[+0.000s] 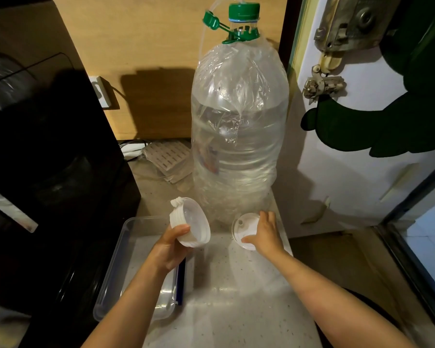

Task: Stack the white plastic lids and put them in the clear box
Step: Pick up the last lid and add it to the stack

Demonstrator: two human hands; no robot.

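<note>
My left hand (pixel 172 244) grips a stack of several white plastic lids (pixel 190 222), tilted with the hollow side facing me, above the far end of the clear box (pixel 116 270). The box lies on the counter at the lower left and looks bare inside. A single white lid (pixel 244 228) lies flat on the counter to the right, by the foot of the big bottle. My right hand (pixel 265 234) rests on that lid's right edge, fingers spread over it and thumb at its near rim.
A large clear water bottle (pixel 239 126) with a green cap stands just behind the lids. A black appliance (pixel 48 159) fills the left side. A white door (pixel 362 146) and the counter's right edge (pixel 296 272) bound the right. Perforated sheets (pixel 168 156) lie behind.
</note>
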